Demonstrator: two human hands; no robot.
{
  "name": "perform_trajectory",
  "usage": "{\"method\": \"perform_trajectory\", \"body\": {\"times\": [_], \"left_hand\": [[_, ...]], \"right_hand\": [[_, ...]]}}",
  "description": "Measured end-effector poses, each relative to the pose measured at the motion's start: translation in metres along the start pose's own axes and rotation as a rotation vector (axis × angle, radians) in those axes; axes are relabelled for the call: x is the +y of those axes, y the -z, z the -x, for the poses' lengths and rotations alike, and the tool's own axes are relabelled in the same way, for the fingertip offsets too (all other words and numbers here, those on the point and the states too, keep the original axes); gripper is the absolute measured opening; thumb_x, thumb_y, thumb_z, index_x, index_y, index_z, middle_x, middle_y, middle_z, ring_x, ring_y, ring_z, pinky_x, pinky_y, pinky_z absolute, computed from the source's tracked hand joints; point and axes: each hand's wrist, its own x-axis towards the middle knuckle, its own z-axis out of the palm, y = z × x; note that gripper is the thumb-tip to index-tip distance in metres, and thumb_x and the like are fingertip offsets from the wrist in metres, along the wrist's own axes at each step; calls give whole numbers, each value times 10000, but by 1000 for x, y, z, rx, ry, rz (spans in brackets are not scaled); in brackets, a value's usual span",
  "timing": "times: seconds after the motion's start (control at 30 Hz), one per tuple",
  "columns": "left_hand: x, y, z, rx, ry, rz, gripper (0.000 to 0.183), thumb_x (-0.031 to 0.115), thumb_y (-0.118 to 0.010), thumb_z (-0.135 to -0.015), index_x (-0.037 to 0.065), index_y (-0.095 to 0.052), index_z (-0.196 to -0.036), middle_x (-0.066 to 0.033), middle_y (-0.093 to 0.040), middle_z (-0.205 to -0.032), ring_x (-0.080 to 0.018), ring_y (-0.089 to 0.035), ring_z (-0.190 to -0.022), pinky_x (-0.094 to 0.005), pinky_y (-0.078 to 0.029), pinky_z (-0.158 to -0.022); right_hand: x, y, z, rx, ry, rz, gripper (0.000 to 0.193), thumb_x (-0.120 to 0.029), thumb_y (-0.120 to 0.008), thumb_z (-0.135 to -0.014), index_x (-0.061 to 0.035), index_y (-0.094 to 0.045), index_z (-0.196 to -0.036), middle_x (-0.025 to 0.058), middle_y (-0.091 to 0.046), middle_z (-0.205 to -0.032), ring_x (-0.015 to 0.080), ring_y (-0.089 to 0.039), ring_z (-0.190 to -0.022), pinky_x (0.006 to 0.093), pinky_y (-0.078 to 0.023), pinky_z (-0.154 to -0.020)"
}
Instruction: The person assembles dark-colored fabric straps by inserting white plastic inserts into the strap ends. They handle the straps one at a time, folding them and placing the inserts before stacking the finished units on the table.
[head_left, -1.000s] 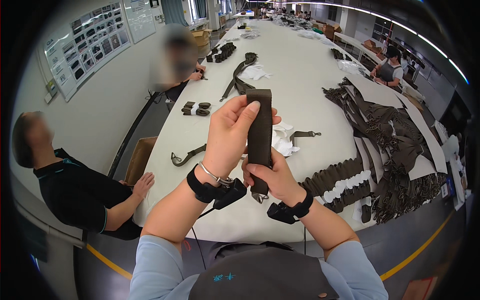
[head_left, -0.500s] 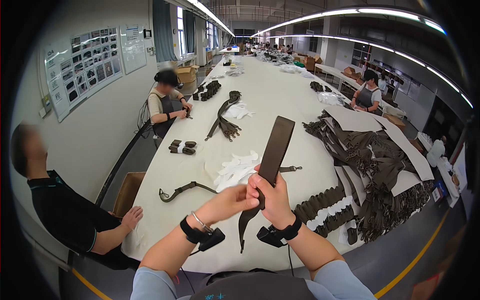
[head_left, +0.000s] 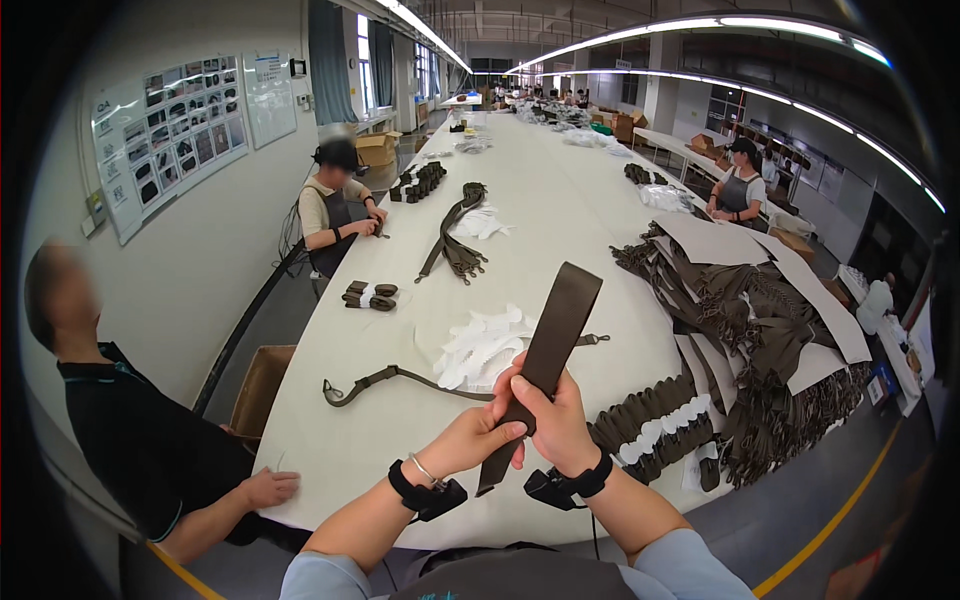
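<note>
A folded dark strap (head_left: 560,330) slants up through the lower centre of the frame, held above the table (head_left: 590,230). The right hand (head_left: 562,425) is clamped on its middle, thumb pressed flat to the face; the left hand (head_left: 472,438) pinches it lower down, thumb against the edge. The folded strap and the hands block part of the view behind: a loose strap (head_left: 368,378) runs in from centre left and passes behind them, and a hook end (head_left: 592,340) shows to their right; whether these belong together cannot be told. Just behind lies a pile of white paper bands (head_left: 485,348).

At lower right, a row of banded bundles (head_left: 650,430) sits near a large heap of straps (head_left: 790,310), partly covered by pale sheets (head_left: 710,240). At centre left is a small banded bundle (head_left: 368,295); at upper centre, a bunch of hooked straps (head_left: 455,240). A co-worker's hand (head_left: 270,488) touches the table edge at lower left.

An open cardboard box (head_left: 262,385) stands at left, its contents hidden. Clear plastic bags (head_left: 665,198) lie at upper right.
</note>
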Motion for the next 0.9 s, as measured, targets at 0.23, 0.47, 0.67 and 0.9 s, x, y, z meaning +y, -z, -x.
{"method": "perform_trajectory", "body": {"times": [0.23,0.47,0.67,0.9], "left_hand": [[-1,-16,4,-62,-55,44,227,251,-502,-1034,27,-529,-1027,-6,-628,-666,-77,-592,-626,-238,-472,-624],[-10,-14,3,-65,94,94,264,267,-532,-1023,4,-526,-1025,-25,-624,-645,-103,-615,-590,-240,-480,-602],[-57,-23,21,133,-79,-44,518,222,-717,-905,1,-397,-1247,-117,-659,-968,-142,-660,-685,-275,-540,-625],[-105,14,66,221,-369,-1348,245,112,-622,-863,84,-662,-1103,-111,-660,-937,-233,-662,-782,-359,-531,-636]], "right_hand": [[9,-5,6,139,74,-48,210,-88,-507,-978,-33,-450,-1172,90,-552,-842,148,-549,-635,321,-519,-599],[16,-9,8,229,65,-90,196,-74,-505,-978,-27,-445,-1159,76,-529,-810,118,-472,-576,293,-470,-536],[19,11,-6,364,184,67,152,-53,-546,-962,-31,-478,-1096,26,-492,-711,82,-425,-530,265,-398,-487],[53,47,0,477,59,302,154,-86,-619,-941,-37,-473,-941,-8,-478,-625,58,-443,-477,234,-365,-434]]}}
